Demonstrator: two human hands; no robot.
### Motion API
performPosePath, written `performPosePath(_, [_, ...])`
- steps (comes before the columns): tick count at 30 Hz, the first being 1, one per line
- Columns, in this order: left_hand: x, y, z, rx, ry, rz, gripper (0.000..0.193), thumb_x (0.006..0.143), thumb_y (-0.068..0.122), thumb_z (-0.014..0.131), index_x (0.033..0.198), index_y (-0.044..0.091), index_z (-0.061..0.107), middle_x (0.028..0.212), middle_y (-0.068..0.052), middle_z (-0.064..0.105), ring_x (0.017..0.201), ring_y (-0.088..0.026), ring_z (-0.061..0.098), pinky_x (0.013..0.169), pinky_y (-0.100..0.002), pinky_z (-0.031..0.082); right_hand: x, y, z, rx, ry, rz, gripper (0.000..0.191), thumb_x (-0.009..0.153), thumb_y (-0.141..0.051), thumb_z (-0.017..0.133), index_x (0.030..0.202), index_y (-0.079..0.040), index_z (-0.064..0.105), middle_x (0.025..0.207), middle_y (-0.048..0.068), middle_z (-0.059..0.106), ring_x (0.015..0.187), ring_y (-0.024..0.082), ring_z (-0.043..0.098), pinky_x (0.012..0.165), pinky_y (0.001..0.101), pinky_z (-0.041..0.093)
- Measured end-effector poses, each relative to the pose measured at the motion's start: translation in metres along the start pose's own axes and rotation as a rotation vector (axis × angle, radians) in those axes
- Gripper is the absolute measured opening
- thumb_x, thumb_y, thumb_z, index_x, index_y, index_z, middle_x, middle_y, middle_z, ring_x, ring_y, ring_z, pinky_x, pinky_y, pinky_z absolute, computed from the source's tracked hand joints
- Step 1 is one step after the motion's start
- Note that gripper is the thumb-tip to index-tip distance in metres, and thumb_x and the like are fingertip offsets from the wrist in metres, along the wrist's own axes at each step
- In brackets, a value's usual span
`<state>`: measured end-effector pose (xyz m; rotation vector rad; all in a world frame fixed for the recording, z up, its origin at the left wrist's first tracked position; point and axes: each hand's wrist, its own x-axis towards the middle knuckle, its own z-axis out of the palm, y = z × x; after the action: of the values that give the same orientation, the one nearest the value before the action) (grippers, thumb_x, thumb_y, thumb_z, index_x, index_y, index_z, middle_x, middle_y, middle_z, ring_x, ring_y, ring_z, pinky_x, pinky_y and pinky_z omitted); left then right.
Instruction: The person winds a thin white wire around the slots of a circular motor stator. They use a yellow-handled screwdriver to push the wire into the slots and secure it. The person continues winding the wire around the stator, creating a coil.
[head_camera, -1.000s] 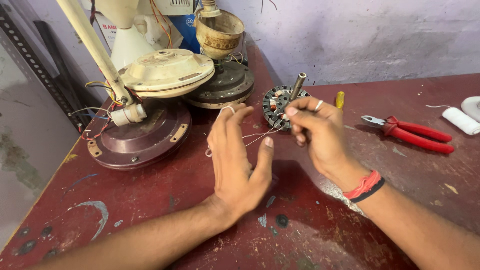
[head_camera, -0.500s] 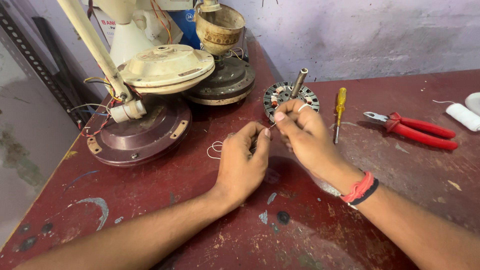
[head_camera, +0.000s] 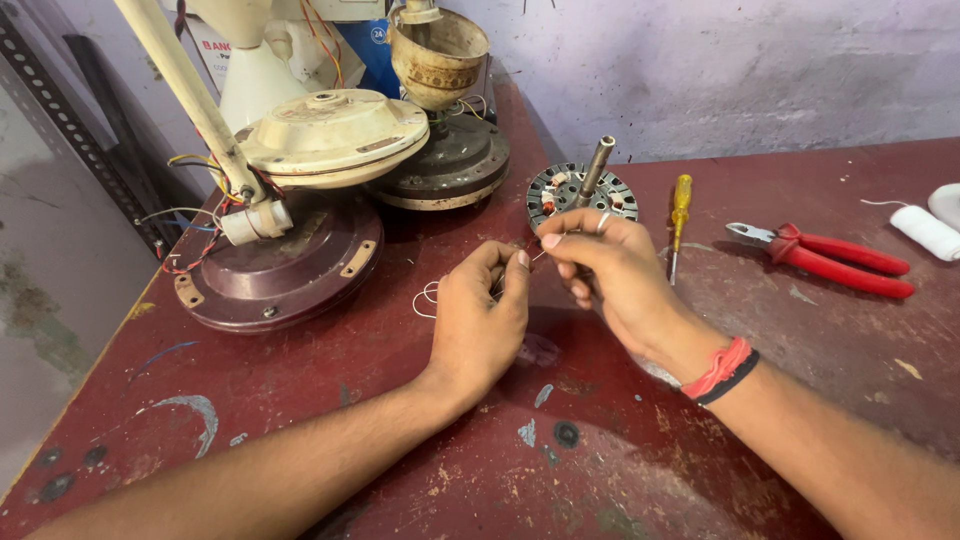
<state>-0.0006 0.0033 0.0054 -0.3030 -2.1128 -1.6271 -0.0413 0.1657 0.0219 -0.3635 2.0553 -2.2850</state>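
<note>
My left hand (head_camera: 480, 318) and my right hand (head_camera: 612, 275) meet over the dark red table (head_camera: 400, 450), both pinching a thin white wire (head_camera: 428, 297) between thumb and finger. The wire loops out to the left of my left hand. Just behind my right hand lies a round fan stator (head_camera: 570, 190) with copper windings and an upright metal shaft (head_camera: 594, 168). My right wrist wears a red and black band.
A yellow-handled screwdriver (head_camera: 679, 208) and red-handled pliers (head_camera: 835, 258) lie to the right. A white thread spool (head_camera: 926, 231) sits at the far right. Dismantled ceiling fan housings (head_camera: 285, 255), a cream cover (head_camera: 335, 130) and a dark motor (head_camera: 445, 165) stand at the left back.
My left hand went from spread open above the table to closed on the wire beside my right hand. Both hands have dropped lower and nearer to me.
</note>
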Motion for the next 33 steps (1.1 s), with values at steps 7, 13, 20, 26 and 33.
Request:
performPosePath(7, [0.000,-0.004,0.003,-0.007,-0.019,-0.033,0.024,0.100,0.019,0.059,0.091,-0.002,0.067,0.064,-0.007,0.068,0.056,-0.007,0.050,0.053,-0.032,0.046,0.002,0.003,0.001,0.120,-0.009,0.101,0.008,0.089,-0.014,0.070,0.094,-0.008,0.071,0.066,-0.005,0.055,0.051,0.006,0.044,0.046,0.0228,0.033])
performPosePath(13, [0.003,-0.007,0.007,-0.005,-0.030,0.055,0.022,0.100,0.017,0.061,0.089,-0.002,0.067,0.060,-0.003,0.059,0.054,-0.006,0.044,0.049,-0.031,0.040,0.004,0.005,-0.001,0.140,-0.016,0.135,0.006,0.089,-0.015,0.070,0.090,-0.009,0.068,0.065,-0.006,0.052,0.051,0.006,0.043,0.046,0.0232,0.032])
performPosePath(20, [0.004,-0.009,0.010,-0.061,-0.128,-0.014,0.022,0.101,0.016,0.058,0.084,0.001,0.060,0.050,0.002,0.052,0.047,-0.002,0.039,0.044,-0.029,0.034,0.004,0.010,0.000,0.112,0.058,0.038,0.002,0.089,-0.010,0.067,0.089,-0.007,0.067,0.068,-0.005,0.053,0.053,0.005,0.042,0.047,0.0230,0.033])
performPosePath(26, [0.007,-0.011,0.015,-0.036,-0.128,0.011,0.023,0.100,0.016,0.059,0.082,0.002,0.059,0.050,0.002,0.052,0.047,-0.002,0.039,0.043,-0.029,0.034,0.004,0.012,-0.005,0.068,0.116,-0.035,0.002,0.089,-0.008,0.068,0.087,-0.006,0.068,0.069,-0.004,0.053,0.053,0.005,0.042,0.047,0.0225,0.033])
performPosePath(33, [0.005,-0.015,0.013,-0.064,-0.161,-0.038,0.024,0.101,0.017,0.058,0.081,0.003,0.058,0.051,0.003,0.051,0.048,-0.002,0.039,0.044,-0.030,0.035,0.012,0.005,-0.017,0.189,0.167,-0.194,0.002,0.091,-0.006,0.067,0.090,-0.007,0.067,0.070,-0.002,0.054,0.049,0.006,0.043,0.044,0.0228,0.032])
